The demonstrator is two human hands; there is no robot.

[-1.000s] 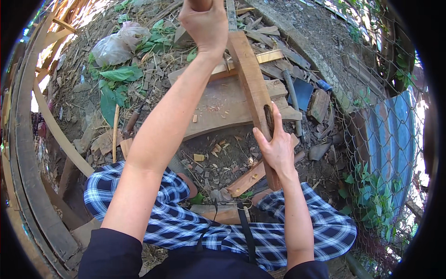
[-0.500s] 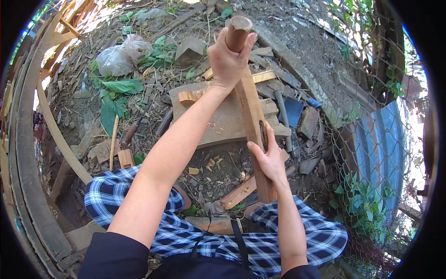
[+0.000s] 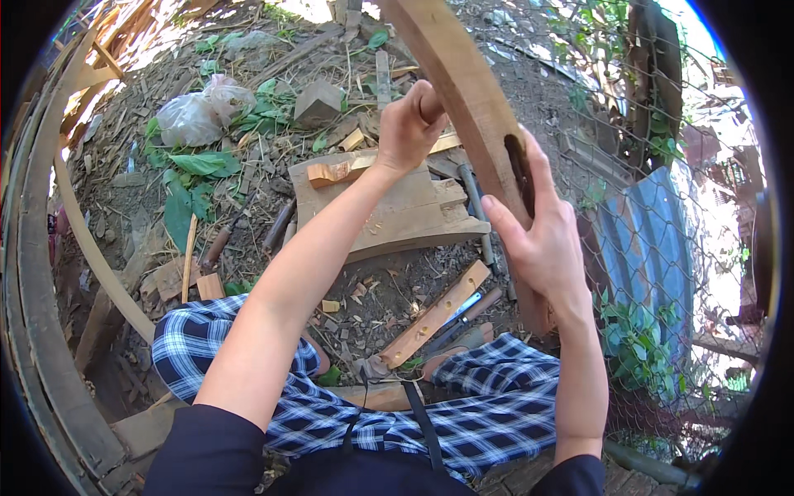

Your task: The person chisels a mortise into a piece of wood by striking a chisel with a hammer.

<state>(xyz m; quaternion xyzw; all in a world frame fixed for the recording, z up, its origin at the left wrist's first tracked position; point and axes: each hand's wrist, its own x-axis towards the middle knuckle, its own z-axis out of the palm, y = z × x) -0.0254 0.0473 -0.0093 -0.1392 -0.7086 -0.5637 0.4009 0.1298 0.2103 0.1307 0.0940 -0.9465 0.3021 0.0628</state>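
A long timber piece (image 3: 459,78) with a dark oblong slot rises from near my right knee past the top edge. My right hand (image 3: 542,240) is closed on it beside the slot. My left hand (image 3: 401,128) is closed on a round wooden rod (image 3: 430,103) at the timber's left side; I cannot tell whether the two join. Below lies a broad wooden board (image 3: 389,223) with a small wood block (image 3: 327,174) on it. A strip with several holes (image 3: 434,314) lies on the dirt beside a blue-and-white narrow tool (image 3: 463,307) and dark-handled tools.
Curved planks (image 3: 41,215) line the left side. A plastic bag (image 3: 186,120), leaves and wood scraps lie on the dirt. A chain-link fence (image 3: 604,149) with corrugated metal (image 3: 649,264) behind it runs along the right. My crossed legs (image 3: 207,339) are below.
The timber has been raised and swung right, its top now out of view. My right hand moved up and right with it; my left hand has dropped lower, behind the timber's edge.
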